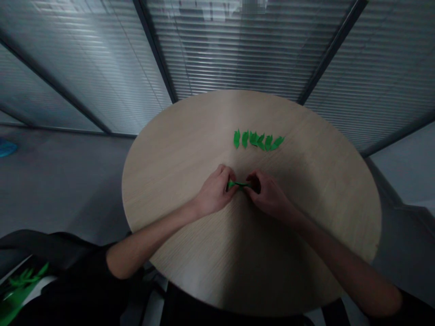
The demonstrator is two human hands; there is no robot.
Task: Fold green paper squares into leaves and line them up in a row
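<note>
A slim green leaf-shaped piece (pixel 240 184) is stretched level between my two hands over the round table (pixel 190 149). My left hand (pixel 216 189) pinches its left end between thumb and fingers. At its right end, my right hand (pixel 270 194) has thumb and fingers curled and closed on it. The piece looks folded or seen edge-on, and its ends are partly hidden by my fingertips. Beyond my hands, a row of several green leaf-shaped pieces (pixel 261 141) lies on the tabletop, the right-hand ones touching or overlapping.
Glass partitions with blinds (pixel 238 54) and dark frames stand just behind the table. At the lower left, more green cut pieces (pixel 29 276) and a green sheet (pixel 13 305) sit beside a dark chair back (pixel 50 242). A blue object (pixel 7 147) lies on the floor at far left.
</note>
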